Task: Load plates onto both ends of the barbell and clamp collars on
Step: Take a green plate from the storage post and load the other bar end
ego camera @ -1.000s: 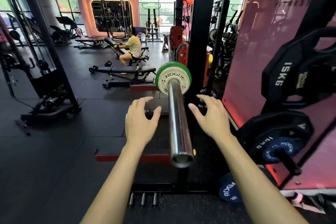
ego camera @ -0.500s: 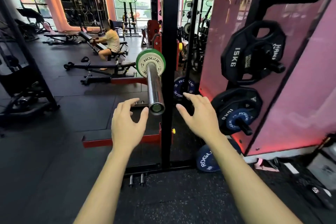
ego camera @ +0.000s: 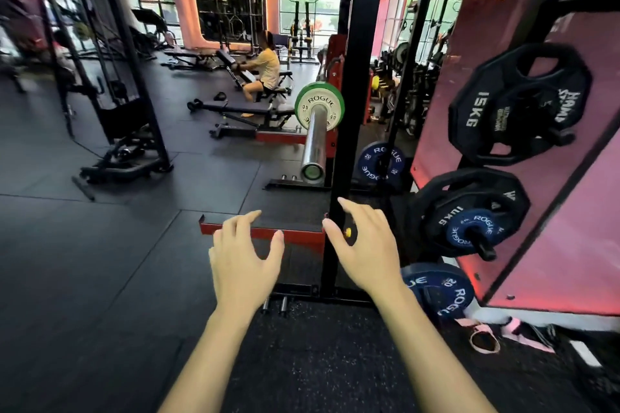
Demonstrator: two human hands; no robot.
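Left hand [ego camera: 243,261] and right hand [ego camera: 365,251] hover empty, fingers spread, at lower centre; barbell [ego camera: 313,141] with green plate [ego camera: 319,103] above.

Two bare forearms seen from above, no sleeves worn, left hand [ego camera: 243,260] and right hand [ego camera: 365,250] ungloved, short trimmed nails

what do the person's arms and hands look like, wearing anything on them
Both arms are bare from the bottom edge of the head view up to the fingers: no sleeves show. The left hand and right hand wear no gloves, wraps or straps, and no watch, ring or bracelet can be seen. Fingernails look short and unpainted.
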